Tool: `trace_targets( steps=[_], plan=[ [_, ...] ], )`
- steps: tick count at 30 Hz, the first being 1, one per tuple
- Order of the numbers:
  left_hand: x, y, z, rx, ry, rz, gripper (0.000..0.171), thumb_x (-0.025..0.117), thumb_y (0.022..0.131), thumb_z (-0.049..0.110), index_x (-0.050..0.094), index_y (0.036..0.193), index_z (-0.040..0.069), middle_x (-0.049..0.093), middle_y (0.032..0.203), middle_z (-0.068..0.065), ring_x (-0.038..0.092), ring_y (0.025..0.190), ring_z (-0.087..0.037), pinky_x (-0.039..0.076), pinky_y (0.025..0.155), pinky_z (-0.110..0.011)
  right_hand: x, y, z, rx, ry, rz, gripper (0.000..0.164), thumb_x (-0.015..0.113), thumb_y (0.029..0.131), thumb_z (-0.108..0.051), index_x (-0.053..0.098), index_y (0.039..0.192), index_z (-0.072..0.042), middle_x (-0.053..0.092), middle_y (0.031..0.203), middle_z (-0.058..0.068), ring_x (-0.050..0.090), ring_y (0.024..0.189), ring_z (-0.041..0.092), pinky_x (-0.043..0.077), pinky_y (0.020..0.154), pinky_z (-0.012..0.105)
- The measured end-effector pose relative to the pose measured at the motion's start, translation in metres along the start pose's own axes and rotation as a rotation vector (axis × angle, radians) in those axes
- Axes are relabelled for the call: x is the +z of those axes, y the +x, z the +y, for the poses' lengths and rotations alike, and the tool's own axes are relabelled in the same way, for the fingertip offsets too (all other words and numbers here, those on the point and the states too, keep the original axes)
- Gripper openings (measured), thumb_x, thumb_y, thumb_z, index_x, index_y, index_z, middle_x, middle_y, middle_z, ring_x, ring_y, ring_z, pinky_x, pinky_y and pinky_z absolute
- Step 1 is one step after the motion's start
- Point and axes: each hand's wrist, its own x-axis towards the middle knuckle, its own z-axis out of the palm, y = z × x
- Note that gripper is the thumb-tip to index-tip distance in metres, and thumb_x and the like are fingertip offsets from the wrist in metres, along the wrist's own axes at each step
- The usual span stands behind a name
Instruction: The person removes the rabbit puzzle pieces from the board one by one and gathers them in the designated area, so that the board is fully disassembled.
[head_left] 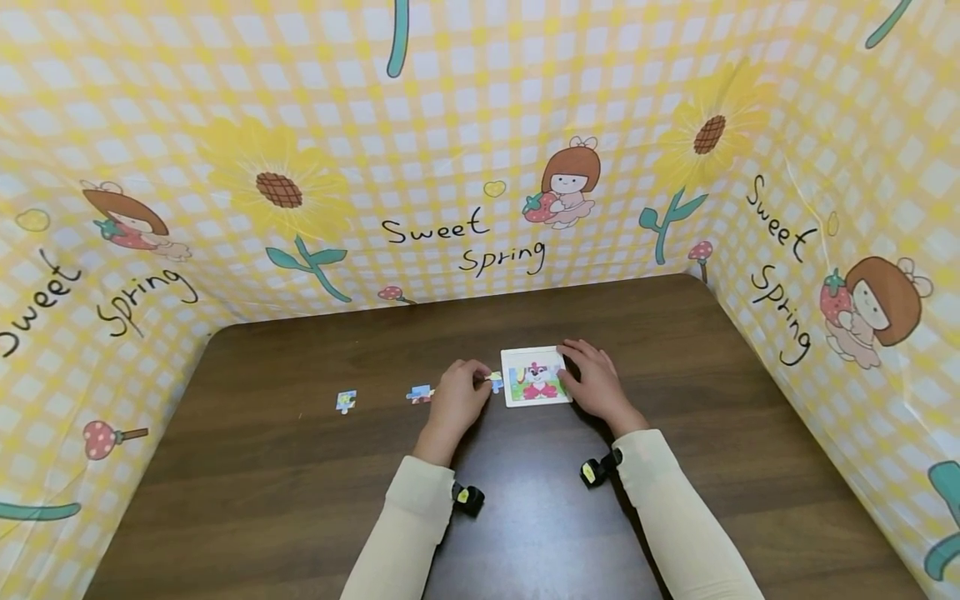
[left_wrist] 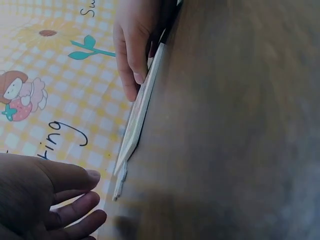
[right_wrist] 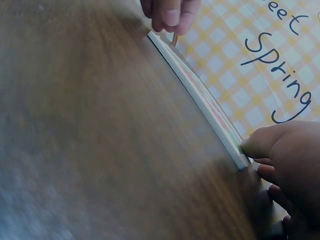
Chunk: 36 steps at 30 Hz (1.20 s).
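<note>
Between the two hands — white-framed jigsaw puzzle, lying flat on the dark wood-grain table, pink cartoon animal on its face. Right hand is at its right edge: thumb on the rim, fingers along the side; can't tell if they clamp it. Left hand is off the opposite edge, thumb and fingers apart, close to a loose blue-and-yellow jigsaw piece just beside the frame; contact unclear. Further left: a blue-and-red jigsaw piece near that hand, then a blue-and-yellow corner piece well apart. Black wrist cameras at both pale cuffs. Yellow gingham "Sweet Spring" cloth walls the table — sunflowers, strawberry girls.
</note>
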Motion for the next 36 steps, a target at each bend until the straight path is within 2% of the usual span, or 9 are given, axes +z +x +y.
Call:
trace_targets(
  steps=[3, 7, 14, 23, 27, 31, 36],
  plan=[
    [-0.002, 0.000, 0.005, 0.019, -0.008, -0.011, 0.017, 0.071, 0.088, 0.020, 0.071, 0.103, 0.012, 0.061, 0.100, -0.006, 0.059, 0.088, -0.020, 0.051, 0.079, -0.039, 0.000, 0.000, 0.000, -0.001, -0.001, -0.002, 0.046, 0.060, 0.097, -0.023, 0.052, 0.140, -0.009, 0.044, 0.147, 0.013, 0.027, 0.142, 0.035, 0.011, 0.113, 0.057],
    [-0.001, 0.002, 0.014, 0.055, -0.001, -0.060, 0.025, 0.071, 0.089, 0.023, 0.070, 0.112, 0.012, 0.059, 0.115, -0.008, 0.059, 0.102, -0.023, 0.050, 0.087, -0.041, 0.001, 0.001, 0.001, -0.001, -0.008, -0.006, 0.046, 0.059, 0.097, -0.023, 0.052, 0.141, -0.009, 0.043, 0.148, 0.013, 0.026, 0.142, 0.034, 0.012, 0.114, 0.057],
    [0.010, 0.003, 0.021, 0.114, 0.042, -0.147, 0.038, 0.071, 0.090, 0.027, 0.065, 0.123, 0.012, 0.054, 0.131, -0.012, 0.053, 0.120, -0.028, 0.044, 0.099, -0.045, 0.003, 0.000, 0.003, 0.004, -0.011, -0.007, 0.046, 0.059, 0.097, -0.021, 0.052, 0.141, -0.008, 0.043, 0.148, 0.013, 0.026, 0.142, 0.035, 0.011, 0.114, 0.057],
    [0.011, 0.010, 0.029, 0.147, 0.098, -0.167, 0.048, 0.072, 0.089, 0.031, 0.061, 0.131, 0.010, 0.052, 0.136, -0.012, 0.048, 0.126, -0.029, 0.040, 0.104, -0.043, 0.001, -0.001, 0.001, -0.025, -0.013, 0.013, 0.046, 0.059, 0.097, -0.019, 0.052, 0.140, -0.005, 0.044, 0.146, 0.016, 0.028, 0.140, 0.039, 0.012, 0.112, 0.060],
    [0.010, 0.013, 0.033, 0.171, 0.134, -0.205, 0.050, 0.073, 0.088, 0.031, 0.060, 0.131, 0.009, 0.053, 0.137, -0.014, 0.048, 0.126, -0.031, 0.039, 0.105, -0.044, 0.000, -0.001, -0.001, -0.008, -0.010, -0.003, 0.050, 0.059, 0.098, -0.030, 0.051, 0.142, -0.007, 0.042, 0.148, 0.014, 0.026, 0.142, 0.036, 0.010, 0.113, 0.059],
    [0.012, 0.017, 0.033, 0.183, 0.166, -0.240, 0.053, 0.073, 0.088, 0.031, 0.059, 0.133, 0.008, 0.052, 0.138, -0.014, 0.048, 0.127, -0.033, 0.036, 0.107, -0.045, 0.001, 0.001, -0.002, 0.001, -0.035, -0.002, 0.059, 0.063, 0.094, -0.042, 0.051, 0.141, -0.009, 0.043, 0.148, 0.012, 0.028, 0.142, 0.033, 0.011, 0.113, 0.059],
    [0.016, 0.020, 0.031, 0.203, 0.205, -0.258, 0.053, 0.073, 0.088, 0.031, 0.059, 0.133, 0.007, 0.054, 0.137, -0.013, 0.048, 0.129, -0.030, 0.030, 0.111, -0.047, 0.002, 0.003, 0.000, 0.014, -0.058, -0.009, 0.065, 0.069, 0.088, -0.044, 0.051, 0.141, -0.010, 0.043, 0.148, 0.012, 0.029, 0.141, 0.033, 0.011, 0.114, 0.057]
  ],
)
